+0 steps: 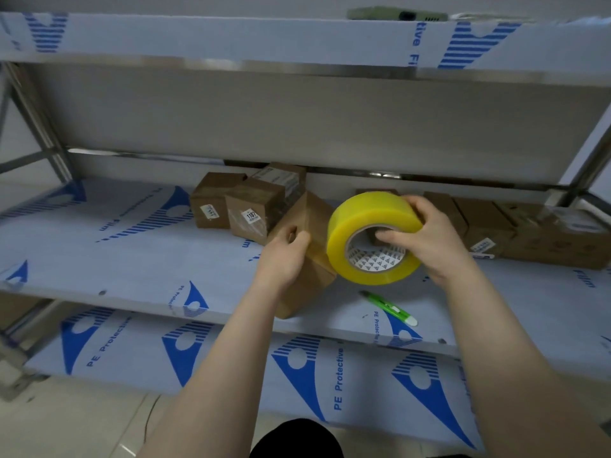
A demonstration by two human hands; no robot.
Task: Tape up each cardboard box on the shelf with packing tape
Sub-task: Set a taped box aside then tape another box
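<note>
On the middle shelf (132, 259), near its front edge, a small cardboard box (309, 292) sits tilted with one corner pointing up. The left hand (286, 256) grips it from the left, fingers curled round its upper edge. The right hand (426, 239) has the yellow tape roll (370, 213) clamped, thumb hooked inside the core and the other fingers wrapped over the outer rim. The roll is held up on edge, right against the box's right side; can't really tell if it's actually touching.

A green cutter (390, 307) lies flat on the shelf just below the roll, near the front edge. Further back on the left is a little cluster of boxes (238, 206), one with a "1107" sticker. A row of more boxes (489, 226) runs along the back on the right.
</note>
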